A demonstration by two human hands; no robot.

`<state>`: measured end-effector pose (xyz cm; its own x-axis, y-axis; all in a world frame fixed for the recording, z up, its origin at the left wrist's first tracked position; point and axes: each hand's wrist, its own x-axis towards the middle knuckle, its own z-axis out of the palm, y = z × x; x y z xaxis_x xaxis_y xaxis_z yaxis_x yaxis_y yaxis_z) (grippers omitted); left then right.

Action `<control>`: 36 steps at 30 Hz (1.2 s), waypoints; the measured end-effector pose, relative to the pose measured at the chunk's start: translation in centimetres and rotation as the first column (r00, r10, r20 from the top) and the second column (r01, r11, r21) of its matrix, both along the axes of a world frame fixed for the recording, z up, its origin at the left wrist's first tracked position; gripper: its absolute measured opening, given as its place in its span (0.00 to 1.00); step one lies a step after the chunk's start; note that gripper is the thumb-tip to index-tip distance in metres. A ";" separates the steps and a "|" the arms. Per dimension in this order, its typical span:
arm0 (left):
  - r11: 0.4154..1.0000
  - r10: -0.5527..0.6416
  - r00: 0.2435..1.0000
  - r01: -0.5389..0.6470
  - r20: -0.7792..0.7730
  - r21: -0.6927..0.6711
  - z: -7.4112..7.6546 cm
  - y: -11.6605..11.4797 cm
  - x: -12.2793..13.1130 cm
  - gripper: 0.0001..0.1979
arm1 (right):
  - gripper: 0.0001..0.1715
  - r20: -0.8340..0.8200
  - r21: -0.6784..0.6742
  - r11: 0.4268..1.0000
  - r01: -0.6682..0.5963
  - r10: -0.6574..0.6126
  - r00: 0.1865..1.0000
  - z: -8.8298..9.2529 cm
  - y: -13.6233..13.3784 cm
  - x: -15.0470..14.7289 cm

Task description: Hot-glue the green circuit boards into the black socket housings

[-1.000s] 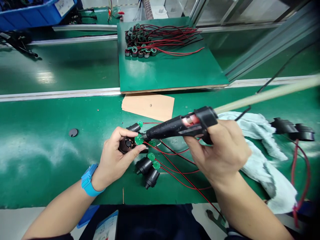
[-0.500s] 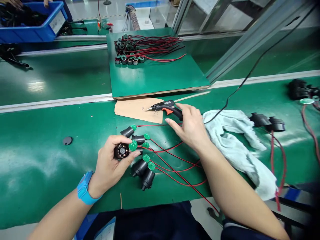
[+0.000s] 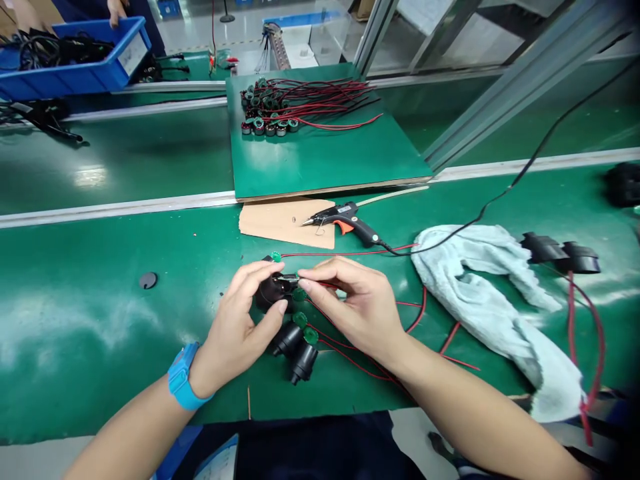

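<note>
My left hand (image 3: 245, 320) curls thumb and fingers around a black cylindrical housing (image 3: 269, 295), held just above the bench. At its upper right side, my right hand (image 3: 357, 303) pinches a small circuit board (image 3: 288, 277), seen nearly edge-on, with red wire running beneath the fingers. Close by lie more black cylindrical housings (image 3: 303, 363) with round green boards (image 3: 311, 335) and red wires; some are partly hidden behind my hands. Beyond them, a black glue gun (image 3: 367, 233) with an orange trigger rests with its nozzle over a piece of brown cardboard (image 3: 260, 223).
A raised green board (image 3: 320, 160) bears several small wired coils (image 3: 270, 123). Right of my hands are a pale cloth (image 3: 450, 267), the gun's black cable (image 3: 490, 203) and black parts (image 3: 580, 257). A black disc (image 3: 149, 280) lies left. Another person's hand (image 3: 116, 10) touches a blue bin (image 3: 75, 77).
My right hand has left the glue gun and come to the housing, pinching the small board there. The glue gun now lies on the bench. The left hand has kept hold of the housing.
</note>
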<state>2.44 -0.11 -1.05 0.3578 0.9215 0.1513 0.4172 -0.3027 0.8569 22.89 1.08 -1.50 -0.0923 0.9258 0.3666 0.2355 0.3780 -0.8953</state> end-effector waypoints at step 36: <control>0.969 -0.017 0.996 0.039 0.091 -0.244 1.0 -0.4 0.9 0.10 | 0.13 0.610 0.570 0.818 -0.078 -0.359 0.706 1.4 -2.0 0.2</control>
